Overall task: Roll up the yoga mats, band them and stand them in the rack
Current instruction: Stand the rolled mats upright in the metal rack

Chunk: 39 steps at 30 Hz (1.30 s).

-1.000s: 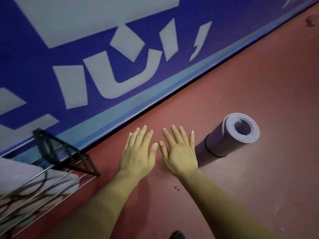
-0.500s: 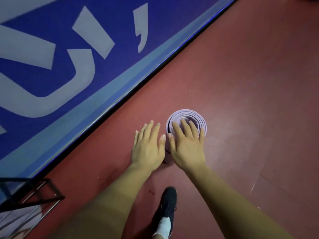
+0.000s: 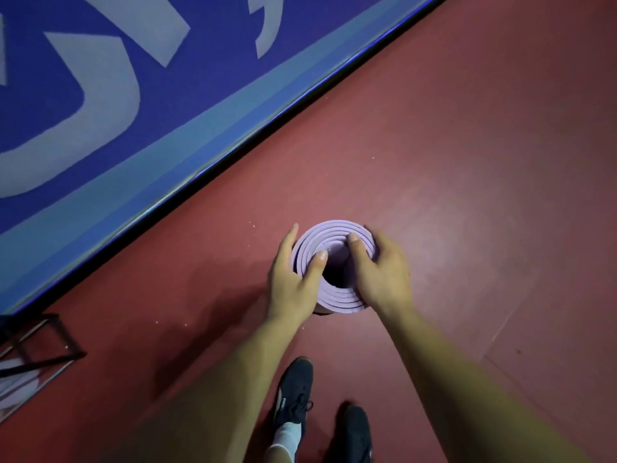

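Note:
A rolled lilac yoga mat [image 3: 334, 232] stands on end on the red floor, its spiral top facing me. My left hand [image 3: 293, 279] grips its left side, thumb over the rim into the hollow core. My right hand [image 3: 380, 272] grips the right side, thumb hooked over the rim too. A dark band shows at the roll's lower edge [image 3: 322, 314]. The black wire rack [image 3: 40, 349] sits at the far left, partly out of frame, with a pale mat end [image 3: 13, 385] in it.
A blue wall banner [image 3: 133, 95] with pale lettering runs diagonally along the floor's left edge. My two dark shoes [image 3: 293, 392] stand just below the mat. Open red floor [image 3: 484, 162] stretches to the right and beyond.
The mat lay on its side a second ago, with both hands flat and apart from it. It now stands upright, and both hands have gone from resting flat to gripping its rim.

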Each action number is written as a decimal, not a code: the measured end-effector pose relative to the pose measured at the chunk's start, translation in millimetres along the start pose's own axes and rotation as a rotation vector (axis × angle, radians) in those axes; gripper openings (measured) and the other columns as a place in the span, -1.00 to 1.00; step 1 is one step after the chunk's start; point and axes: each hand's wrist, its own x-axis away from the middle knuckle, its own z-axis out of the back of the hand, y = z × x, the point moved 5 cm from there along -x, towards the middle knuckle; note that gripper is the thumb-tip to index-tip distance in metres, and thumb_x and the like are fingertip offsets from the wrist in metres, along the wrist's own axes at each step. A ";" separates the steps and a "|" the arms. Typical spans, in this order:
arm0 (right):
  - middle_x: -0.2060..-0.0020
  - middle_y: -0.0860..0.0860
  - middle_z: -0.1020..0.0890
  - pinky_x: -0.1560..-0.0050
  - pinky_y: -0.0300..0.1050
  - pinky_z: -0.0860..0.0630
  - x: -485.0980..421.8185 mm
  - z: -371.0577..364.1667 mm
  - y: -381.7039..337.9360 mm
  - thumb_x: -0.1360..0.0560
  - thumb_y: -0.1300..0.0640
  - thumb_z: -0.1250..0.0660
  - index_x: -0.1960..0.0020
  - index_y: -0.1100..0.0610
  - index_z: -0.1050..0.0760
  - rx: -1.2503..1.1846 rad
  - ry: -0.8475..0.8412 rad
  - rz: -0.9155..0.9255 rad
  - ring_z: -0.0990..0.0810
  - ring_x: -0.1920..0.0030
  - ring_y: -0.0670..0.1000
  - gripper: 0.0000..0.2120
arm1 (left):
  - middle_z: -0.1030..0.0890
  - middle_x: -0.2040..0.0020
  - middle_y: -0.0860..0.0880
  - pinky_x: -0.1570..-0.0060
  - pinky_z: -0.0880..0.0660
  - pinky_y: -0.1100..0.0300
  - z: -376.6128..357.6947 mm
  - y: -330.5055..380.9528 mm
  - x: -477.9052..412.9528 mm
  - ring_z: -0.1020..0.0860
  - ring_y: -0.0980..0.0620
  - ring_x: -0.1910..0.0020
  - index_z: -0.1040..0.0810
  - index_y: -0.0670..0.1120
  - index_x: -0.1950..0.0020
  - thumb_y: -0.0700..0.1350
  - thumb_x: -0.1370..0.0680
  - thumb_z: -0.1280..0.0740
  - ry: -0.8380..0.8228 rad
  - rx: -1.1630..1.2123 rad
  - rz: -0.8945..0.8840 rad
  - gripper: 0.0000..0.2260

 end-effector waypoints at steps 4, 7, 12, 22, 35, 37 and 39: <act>-0.21 -0.24 -0.61 -0.30 -0.13 -0.49 15.1 -11.8 -12.4 -0.61 -0.10 -0.32 -0.39 -0.10 -0.48 -0.144 -0.076 -0.009 -0.57 -0.20 -0.24 -0.63 | -0.63 -0.18 0.17 -0.25 -0.51 0.10 2.4 -2.6 12.1 -0.58 0.16 -0.20 -0.49 0.06 -0.33 0.19 -0.49 -0.33 0.066 0.165 0.047 -0.56; -0.21 -0.23 -0.61 -0.31 -0.12 -0.48 33.6 -22.5 -33.9 -0.62 -0.07 -0.31 -0.37 -0.09 -0.48 -0.133 -0.103 0.070 -0.57 -0.20 -0.23 -0.67 | -0.63 -0.18 0.14 -0.28 -0.50 0.03 26.2 2.1 22.7 -0.58 0.13 -0.21 -0.49 0.07 -0.32 0.22 -0.50 -0.27 0.130 0.188 0.027 -0.56; -0.41 -0.13 -0.50 -0.35 -0.23 -0.32 78.9 -46.7 -101.3 -0.64 -0.01 -0.26 -0.52 -0.07 -0.38 -0.112 -0.211 0.226 -0.44 -0.41 -0.12 -0.55 | -0.61 -0.19 0.18 -0.30 -0.46 0.12 103.7 21.7 56.3 -0.55 0.20 -0.22 -0.49 0.13 -0.29 0.29 -0.49 -0.17 0.336 0.194 0.028 -0.55; -0.21 -0.09 -0.60 -0.19 -0.13 -0.41 256.1 -120.8 -276.3 -0.64 -0.05 -0.24 -0.38 -0.11 -0.46 -0.140 -0.392 0.446 -0.55 -0.20 -0.04 -0.69 | -0.68 -0.17 0.08 -0.26 -0.46 0.19 333.4 86.9 174.0 -0.59 0.12 -0.22 -0.63 -0.06 -0.25 0.24 -0.47 -0.24 0.730 0.343 -0.100 -0.48; -0.18 -0.14 -0.66 -0.17 -0.11 -0.55 566.1 -225.7 -471.0 -0.55 -0.07 -0.35 -0.32 -0.02 -0.55 -0.310 -0.926 0.507 -0.63 -0.20 -0.09 -0.64 | -0.68 -0.05 0.18 -0.31 -0.49 0.00 673.0 141.2 374.3 -0.62 0.13 -0.13 -0.60 0.11 -0.18 0.01 -0.60 -0.33 0.863 0.356 -0.115 -0.82; -0.09 -0.14 -0.70 -0.06 -0.22 -0.54 598.1 -225.9 -493.7 -0.59 0.07 -0.35 -0.23 -0.04 -0.60 -0.394 -0.959 0.583 -0.66 -0.13 -0.14 -0.78 | -0.67 -0.07 0.17 -0.29 -0.51 -0.02 710.9 158.3 390.7 -0.62 0.12 -0.12 -0.59 0.20 -0.15 0.14 -0.56 -0.32 0.868 0.305 -0.102 -0.81; -0.11 -0.16 -0.70 -0.08 -0.23 -0.55 622.1 -227.2 -516.3 -0.62 0.11 -0.33 -0.25 -0.04 -0.58 -0.467 -0.970 0.626 -0.65 -0.13 -0.17 -0.78 | -0.65 -0.11 0.15 -0.28 -0.51 -0.01 738.2 177.7 401.5 -0.61 0.13 -0.12 -0.57 0.20 -0.19 0.17 -0.57 -0.29 0.859 0.265 -0.106 -0.78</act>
